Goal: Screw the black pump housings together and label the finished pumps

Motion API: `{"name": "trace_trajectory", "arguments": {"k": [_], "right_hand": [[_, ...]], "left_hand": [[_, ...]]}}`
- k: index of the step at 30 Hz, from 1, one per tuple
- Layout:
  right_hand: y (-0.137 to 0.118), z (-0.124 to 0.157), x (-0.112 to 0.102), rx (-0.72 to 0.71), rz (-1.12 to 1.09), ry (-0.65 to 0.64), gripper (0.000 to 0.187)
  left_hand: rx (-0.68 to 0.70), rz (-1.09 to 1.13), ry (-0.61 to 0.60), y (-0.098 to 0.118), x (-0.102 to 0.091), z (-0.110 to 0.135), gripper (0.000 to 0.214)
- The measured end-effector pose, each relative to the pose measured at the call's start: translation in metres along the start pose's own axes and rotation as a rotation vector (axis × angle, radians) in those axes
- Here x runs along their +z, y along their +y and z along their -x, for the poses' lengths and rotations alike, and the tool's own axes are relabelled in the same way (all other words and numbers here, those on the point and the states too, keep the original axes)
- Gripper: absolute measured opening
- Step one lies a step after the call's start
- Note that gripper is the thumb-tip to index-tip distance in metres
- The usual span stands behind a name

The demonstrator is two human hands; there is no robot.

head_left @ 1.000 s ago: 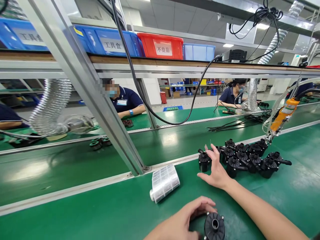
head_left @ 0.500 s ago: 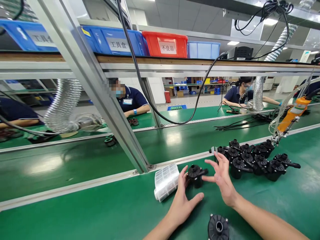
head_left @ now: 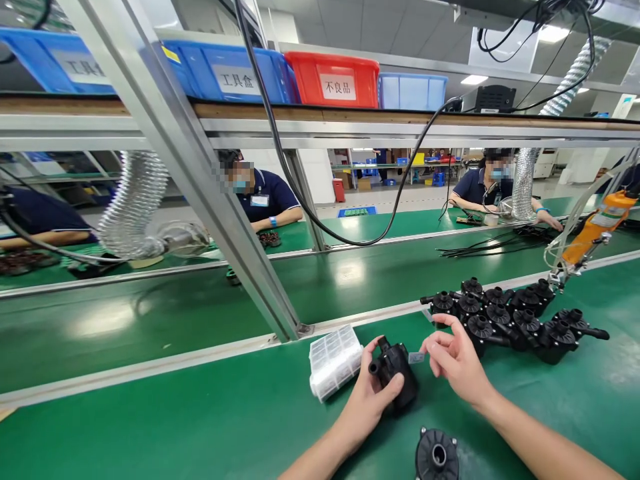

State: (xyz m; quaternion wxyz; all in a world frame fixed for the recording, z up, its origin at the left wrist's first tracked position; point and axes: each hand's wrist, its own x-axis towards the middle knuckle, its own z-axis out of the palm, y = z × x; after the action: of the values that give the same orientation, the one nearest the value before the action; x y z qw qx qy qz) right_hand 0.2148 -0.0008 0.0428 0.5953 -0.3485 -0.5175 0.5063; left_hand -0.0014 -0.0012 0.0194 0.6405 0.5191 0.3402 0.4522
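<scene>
My left hand [head_left: 367,393] is wrapped round a black pump [head_left: 400,380] with short pipe stubs, tilted on its side just above the green bench. Between thumb and forefinger, my right hand [head_left: 455,360] pinches a small pale label [head_left: 416,358], close to the pump's right side. Another small clear piece [head_left: 427,315] shows by a raised finger of that hand. Left of the pump lies a white, curved sheet [head_left: 334,363] marked off in rectangles. Near the bottom edge a second black pump [head_left: 437,457] stands with its round opening facing up.
Several black pumps [head_left: 497,313] stand grouped to the right. Behind them hangs an orange power screwdriver [head_left: 597,227]. A metal post [head_left: 215,187] rises at left, and a black cable [head_left: 320,230] loops down in front. Two co-workers sit across the line.
My left hand has closed on the pump and tipped it over. My right hand has gone from spread fingers to a pinch, with a label now beside the pump.
</scene>
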Motion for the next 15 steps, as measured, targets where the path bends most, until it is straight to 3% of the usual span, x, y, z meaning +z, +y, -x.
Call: {"name": "trace_trajectory", "arguments": {"k": [7,15], "right_hand": [[0.005,0.005,0.006,0.151,0.011,-0.085,0.055],[0.011,0.000,0.003,0.290,-0.032,-0.053,0.071]], "left_hand": [[-0.136,0.131,-0.206,0.002,-0.011,-0.008,0.094],[-0.230,0.289,-0.255,-0.005,-0.017,-0.005,0.095]]}}
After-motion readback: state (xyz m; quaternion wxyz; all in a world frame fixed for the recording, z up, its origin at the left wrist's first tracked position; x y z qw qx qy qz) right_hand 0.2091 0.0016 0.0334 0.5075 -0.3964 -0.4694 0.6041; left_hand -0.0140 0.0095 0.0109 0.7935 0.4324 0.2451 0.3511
